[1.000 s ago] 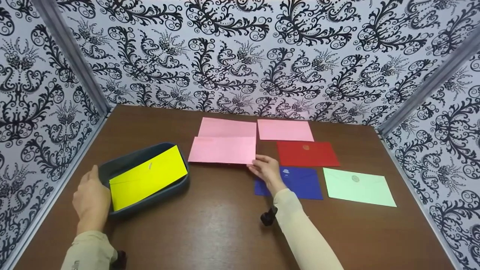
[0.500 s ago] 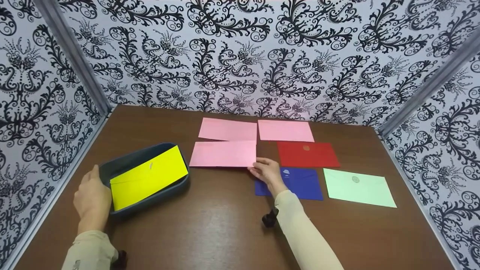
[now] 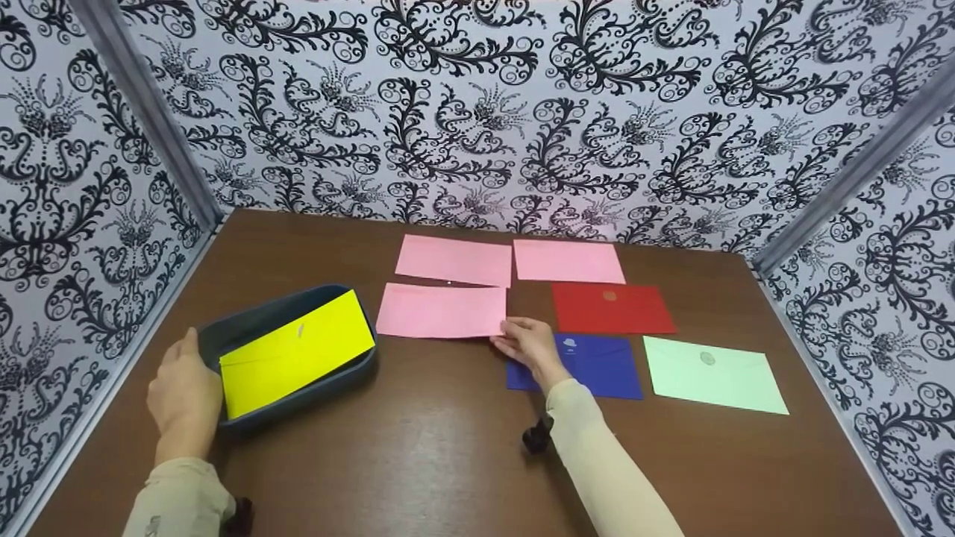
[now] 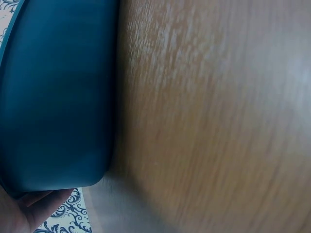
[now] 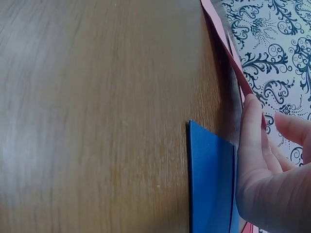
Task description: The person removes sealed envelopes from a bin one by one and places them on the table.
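My left hand [image 3: 183,391] grips the near left end of a dark grey-blue plastic tray [image 3: 298,406]; its thumb is hidden in the head view. Inside the tray a yellow envelope [image 3: 298,354] lies slanted. With my right hand [image 3: 531,347] I pinch the lower right corner of a pink envelope [image 3: 440,310], just right of the tray. In the right wrist view that pink envelope [image 5: 233,60] appears edge-on, raised slightly off the table. Partly under my right hand and wrist lies a blue envelope [image 3: 597,365] with a small hat mark.
Two more pink envelopes, one at the back middle [image 3: 453,259] and one to its right [image 3: 568,261], lie near the patterned wall [image 3: 477,112]. A red envelope [image 3: 634,309] and a pale green envelope [image 3: 712,380] lie at the right of the brown table [image 3: 403,447].
The pink envelope in my right hand has slid toward me, uncovering the one behind it and opening a narrow gap. My left hand and the tray stay put.
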`<state>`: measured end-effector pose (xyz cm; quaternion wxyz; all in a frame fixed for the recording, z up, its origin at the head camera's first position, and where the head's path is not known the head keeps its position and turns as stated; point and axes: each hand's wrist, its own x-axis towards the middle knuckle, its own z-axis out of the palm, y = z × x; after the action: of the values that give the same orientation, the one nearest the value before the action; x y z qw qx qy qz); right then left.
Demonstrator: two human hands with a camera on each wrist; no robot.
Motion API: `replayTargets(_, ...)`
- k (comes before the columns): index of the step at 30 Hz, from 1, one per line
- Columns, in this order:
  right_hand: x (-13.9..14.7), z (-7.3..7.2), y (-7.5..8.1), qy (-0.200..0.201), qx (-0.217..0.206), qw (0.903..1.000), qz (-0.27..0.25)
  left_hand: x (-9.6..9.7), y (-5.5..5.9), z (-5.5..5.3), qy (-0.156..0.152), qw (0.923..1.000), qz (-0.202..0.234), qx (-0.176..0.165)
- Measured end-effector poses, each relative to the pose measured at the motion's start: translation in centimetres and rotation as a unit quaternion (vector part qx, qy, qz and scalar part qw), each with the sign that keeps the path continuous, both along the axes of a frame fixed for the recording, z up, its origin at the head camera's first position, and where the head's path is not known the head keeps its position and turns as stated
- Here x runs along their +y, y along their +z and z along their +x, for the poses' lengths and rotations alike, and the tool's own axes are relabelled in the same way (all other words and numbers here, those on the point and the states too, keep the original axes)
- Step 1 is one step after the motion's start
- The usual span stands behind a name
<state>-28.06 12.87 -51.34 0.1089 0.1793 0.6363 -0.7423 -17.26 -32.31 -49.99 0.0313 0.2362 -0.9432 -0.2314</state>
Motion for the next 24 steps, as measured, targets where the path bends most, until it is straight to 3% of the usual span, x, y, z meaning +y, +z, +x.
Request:
replayTargets(11, -0.49, 0.27, 0.10, 0.035, 0.000, 0.9982, 0.047, 0.19, -0.10, 0.02, 0.005, 1.0000, 0.000, 0.003)
replayTargets(24, -0.93, 0.34, 0.45, 0.035, 0.002, 0.9971, 0.068, 0.07, -0.12, 0.11, 0.000, 1.0000, 0.003, 0.006)
